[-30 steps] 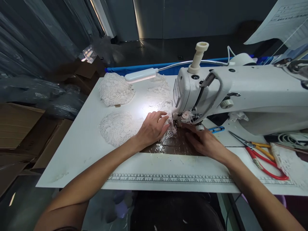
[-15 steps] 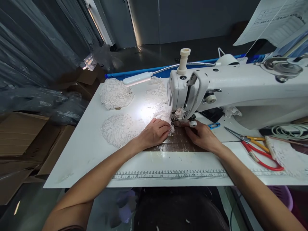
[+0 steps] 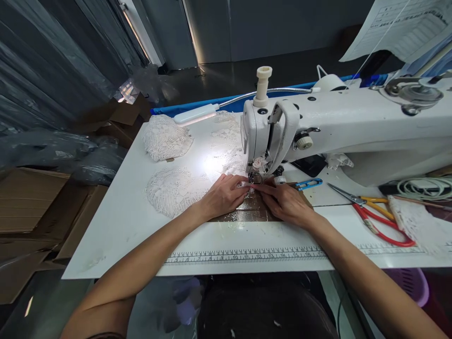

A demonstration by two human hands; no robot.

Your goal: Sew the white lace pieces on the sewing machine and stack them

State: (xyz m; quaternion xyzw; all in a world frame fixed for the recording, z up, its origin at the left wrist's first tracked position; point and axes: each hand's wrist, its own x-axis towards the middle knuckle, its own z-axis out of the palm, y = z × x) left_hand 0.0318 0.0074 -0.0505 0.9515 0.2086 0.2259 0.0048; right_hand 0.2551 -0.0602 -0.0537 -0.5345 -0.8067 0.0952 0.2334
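Observation:
White lace fabric [image 3: 235, 165] lies under the head of a white sewing machine [image 3: 259, 127], lit by a small lamp. My left hand [image 3: 225, 194] is closed on its near edge, just left of the presser foot, fingertips pressed down. From the right, my right hand [image 3: 287, 203] reaches in with its index finger stretched to the same lace edge, close to the left fingertips. Its thumb is tucked below, and the fingers appear to pinch the edge. The needle point is hidden behind machine parts and fingers. A brown shiny plate [image 3: 247, 214] shows beneath both hands.
More lace pieces [image 3: 169, 136] lie left on the white table [image 3: 116, 226]. Right of my hands are blue thread snips [image 3: 309, 183], red-handled scissors [image 3: 383, 226] and a dark phone-like object [image 3: 309, 165]. A printed ruler [image 3: 247, 256] runs along the front edge. Cardboard boxes [image 3: 35, 202] stand left.
My right hand has moved left, its index finger now meeting the lace edge by my left fingertips. The blue snips show more fully. The whole view has shifted slightly.

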